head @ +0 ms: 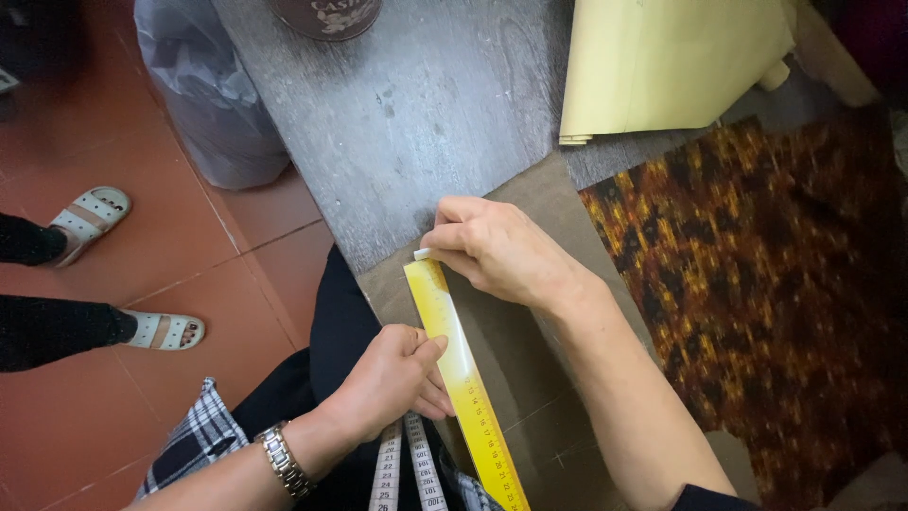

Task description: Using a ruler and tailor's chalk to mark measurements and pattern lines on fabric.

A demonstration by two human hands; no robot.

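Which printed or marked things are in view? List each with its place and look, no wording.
Round tin: table's top edge, dark brown, pale lettering, floral print.
Ruler: on brown cloth under both hands, long, yellow, dark markings.
Tape measure: bottom centre, white, numbered.

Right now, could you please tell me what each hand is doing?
Left hand: closed, its grip pressing the yellow ruler flat on the brown fabric.
Right hand: closed, pinching a small white chalk piece at the ruler's top end.
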